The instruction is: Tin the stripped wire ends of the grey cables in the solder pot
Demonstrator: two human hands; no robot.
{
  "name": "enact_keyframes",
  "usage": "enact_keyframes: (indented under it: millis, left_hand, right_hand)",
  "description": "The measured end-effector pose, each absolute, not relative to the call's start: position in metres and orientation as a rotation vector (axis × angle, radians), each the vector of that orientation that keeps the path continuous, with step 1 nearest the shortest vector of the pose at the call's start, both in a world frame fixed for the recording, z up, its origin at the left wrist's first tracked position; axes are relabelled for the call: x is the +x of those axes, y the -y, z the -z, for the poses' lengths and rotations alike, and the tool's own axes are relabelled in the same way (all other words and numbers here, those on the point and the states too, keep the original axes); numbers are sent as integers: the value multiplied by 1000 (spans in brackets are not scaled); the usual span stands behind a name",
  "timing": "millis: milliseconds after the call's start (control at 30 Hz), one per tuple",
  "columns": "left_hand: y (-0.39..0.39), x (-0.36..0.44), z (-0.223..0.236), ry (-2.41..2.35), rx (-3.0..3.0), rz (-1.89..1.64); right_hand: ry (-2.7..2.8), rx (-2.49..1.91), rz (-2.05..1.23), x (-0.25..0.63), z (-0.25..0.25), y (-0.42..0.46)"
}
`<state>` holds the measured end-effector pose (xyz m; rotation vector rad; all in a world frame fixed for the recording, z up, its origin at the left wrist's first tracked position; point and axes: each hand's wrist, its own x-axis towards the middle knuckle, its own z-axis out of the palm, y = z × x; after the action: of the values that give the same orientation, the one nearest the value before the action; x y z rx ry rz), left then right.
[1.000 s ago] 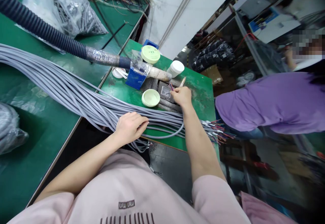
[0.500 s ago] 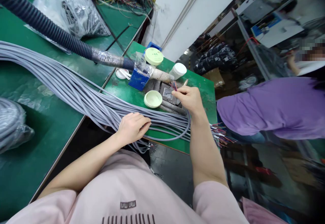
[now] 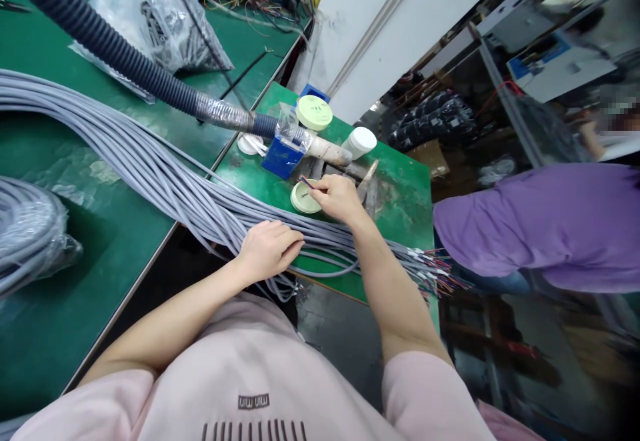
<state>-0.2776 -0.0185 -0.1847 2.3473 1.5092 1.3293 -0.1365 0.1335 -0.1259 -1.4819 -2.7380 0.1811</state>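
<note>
My left hand (image 3: 270, 249) lies over the thick bundle of grey cables (image 3: 150, 164), its fingers curled down around some of them. Between thumb and fingers, my right hand (image 3: 337, 197) pinches a cable's stripped end, whose thin coloured wires (image 3: 304, 179) stick out to the left. These wires are over a round, pale green shallow dish (image 3: 300, 202); whether their tips touch its contents I cannot tell. Past my right forearm, the bundle's other ends fan out in red, blue and dark wires (image 3: 443, 271).
A ribbed dark hose (image 3: 150, 71) runs to a blue holder (image 3: 283, 156), its pale nozzle (image 3: 333, 152) near my right hand. Behind stand a pale green round container (image 3: 314, 113) and a white jar (image 3: 361, 141). A person in purple (image 3: 540, 227) is at the right.
My right hand has moved left with the wire ends, from beside the nozzle's mouth to over the pale dish. My left hand stays on the bundle. The view has shifted slightly.
</note>
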Motion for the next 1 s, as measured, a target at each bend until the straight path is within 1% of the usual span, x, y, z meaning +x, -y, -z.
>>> enact_keyframes:
  millis: [133, 233, 333, 533, 633, 1000]
  left_hand:
    - [19, -279, 184, -1508, 2348, -1317]
    - [19, -279, 184, -1505, 2352, -1322]
    - [19, -278, 184, -1498, 2354, -1327]
    - [19, -278, 183, -1483, 2354, -1361]
    - [19, -278, 183, -1480, 2358, -1357]
    - [19, -278, 182, -1491, 2368, -1371]
  right_hand:
    - [2700, -1454, -189, -129, 121, -134]
    - [2540, -1448, -208, -109, 113, -138]
    - [2363, -1555, -155, -85, 110, -147]
    - [2245, -1922, -84, -64, 130, -172]
    - [2220, -2037, -67, -63, 140, -178]
    - [2257, -2083, -83, -59, 151, -185]
